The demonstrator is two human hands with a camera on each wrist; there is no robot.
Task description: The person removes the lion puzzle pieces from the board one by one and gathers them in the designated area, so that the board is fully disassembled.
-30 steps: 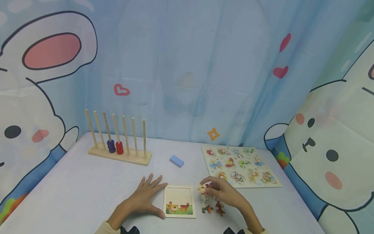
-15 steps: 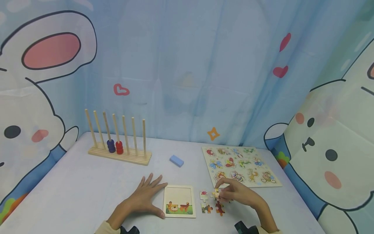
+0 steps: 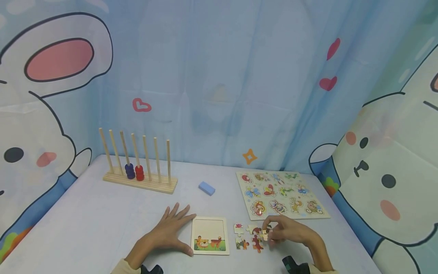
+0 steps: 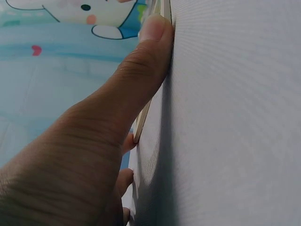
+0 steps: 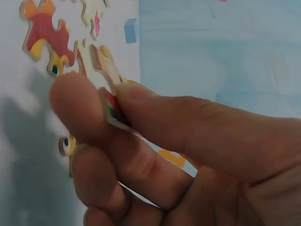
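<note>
My left hand (image 3: 171, 232) lies spread on the table, thumb and index finger against the left edge of a small wooden puzzle tray (image 3: 209, 227). Joined pieces with an orange animal (image 3: 202, 244) on green fill the tray's bottom row; bare wood shows above. In the left wrist view the thumb (image 4: 153, 42) presses along the tray's side. Right of the tray, my right hand (image 3: 291, 231) pinches a jigsaw piece (image 5: 114, 107) between thumb and index finger. It is just over several loose jigsaw pieces (image 3: 242, 243), and its fingers partly hide some of them.
A wooden board of insect and animal pictures (image 3: 280, 194) lies behind the right hand. Further back left stands a wooden peg rack (image 3: 140, 183) with blue and red beads. A blue block (image 3: 207, 188) sits between them. Curtain walls enclose the table.
My right hand has moved right across the loose pieces and a little toward me, uncovering a piece with a pink-red mark. The left hand and tray have stayed put.
</note>
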